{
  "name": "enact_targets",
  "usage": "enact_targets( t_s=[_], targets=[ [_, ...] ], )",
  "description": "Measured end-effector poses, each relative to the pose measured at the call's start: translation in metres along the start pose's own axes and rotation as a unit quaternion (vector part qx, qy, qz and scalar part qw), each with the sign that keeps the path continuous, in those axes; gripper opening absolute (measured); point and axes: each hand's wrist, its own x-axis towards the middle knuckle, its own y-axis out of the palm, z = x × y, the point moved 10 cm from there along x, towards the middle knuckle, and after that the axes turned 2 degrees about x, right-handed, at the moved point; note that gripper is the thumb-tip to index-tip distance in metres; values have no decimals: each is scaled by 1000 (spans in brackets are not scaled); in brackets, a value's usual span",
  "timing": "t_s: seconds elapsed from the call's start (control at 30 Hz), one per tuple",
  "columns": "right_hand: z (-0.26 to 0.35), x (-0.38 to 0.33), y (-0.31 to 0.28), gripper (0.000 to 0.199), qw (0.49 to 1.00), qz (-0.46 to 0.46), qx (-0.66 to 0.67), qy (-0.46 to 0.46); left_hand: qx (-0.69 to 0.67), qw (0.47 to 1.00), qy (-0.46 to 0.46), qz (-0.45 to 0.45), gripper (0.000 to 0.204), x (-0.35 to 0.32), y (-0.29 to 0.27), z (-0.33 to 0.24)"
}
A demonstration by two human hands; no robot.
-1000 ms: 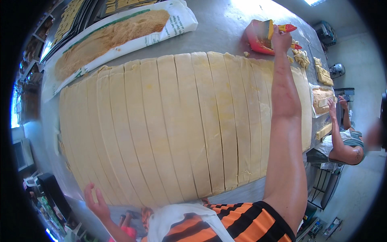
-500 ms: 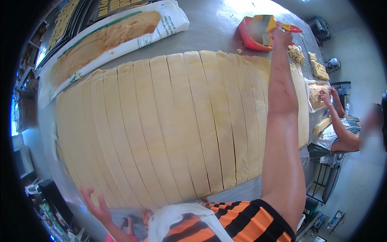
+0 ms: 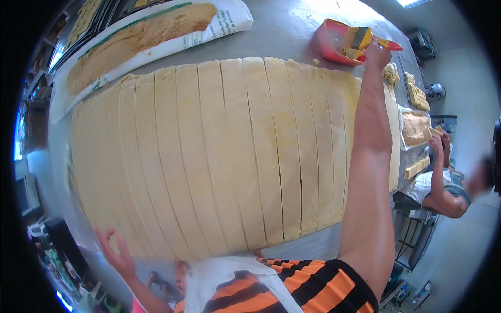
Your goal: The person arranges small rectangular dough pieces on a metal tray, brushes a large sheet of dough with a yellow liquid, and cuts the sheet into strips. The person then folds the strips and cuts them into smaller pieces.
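A wide brush [image 3: 362, 38] with a yellow, red-tipped handle is gripped in my right hand [image 3: 377, 55], fingers wrapped round it. Its head is over the pink bowl [image 3: 326, 43] at the far right of the metal table; whether the bristles touch the inside I cannot tell. Below the bowl spreads a big sheet of pale dough [image 3: 209, 156], cut into several long strips, with yellowish wet patches toward its right side. My right forearm passes above the right-hand strips. By the near left corner of the dough, my left hand [image 3: 119, 255] hovers with fingers spread, holding nothing.
A white sack [image 3: 229, 21] with brown crumbs [image 3: 141, 44] lies along the back left. Trays of dough pieces [image 3: 86, 23] stand behind it. At the right, a co-worker [image 3: 443, 177] handles pieces beside a crumb-filled tray [image 3: 415, 128]. Dough scraps [image 3: 390, 74] lie near the bowl.
The brush has shifted to the right side of the bowl, its head now lifted clearer into view. My left hand stays spread. The co-worker's hands have drawn back from the crumb tray.
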Motion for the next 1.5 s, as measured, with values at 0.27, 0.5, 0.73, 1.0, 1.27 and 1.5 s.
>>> enact_targets(
  t_s=[0.27, 0.5, 0.73, 1.0, 1.27, 1.5],
  targets=[
    [-6, -13, 48, 44, 989, 102, 44, 102, -40, 999, 3, -19, 68, -13, -6, 0],
    [-20, 13, 12, 30, 977, 19, 173, 123, -36, 997, -34, -64, 68, -33, -30, 11],
    [7, -10, 8, 36, 957, -5, 242, 158, -54, 994, -52, -80, 65, -47, -34, 30],
    [223, -193, 109, 39, 861, 265, 417, 121, -35, 992, -44, -112, 66, -68, -66, 58],
    [396, -595, 152, 34, 670, 527, 471, 227, -57, 976, -143, -153, 64, -164, -95, 176],
    [423, -815, 86, 21, 586, 676, 356, 271, -139, 933, -260, -208, 60, -265, -95, 286]
  ],
)
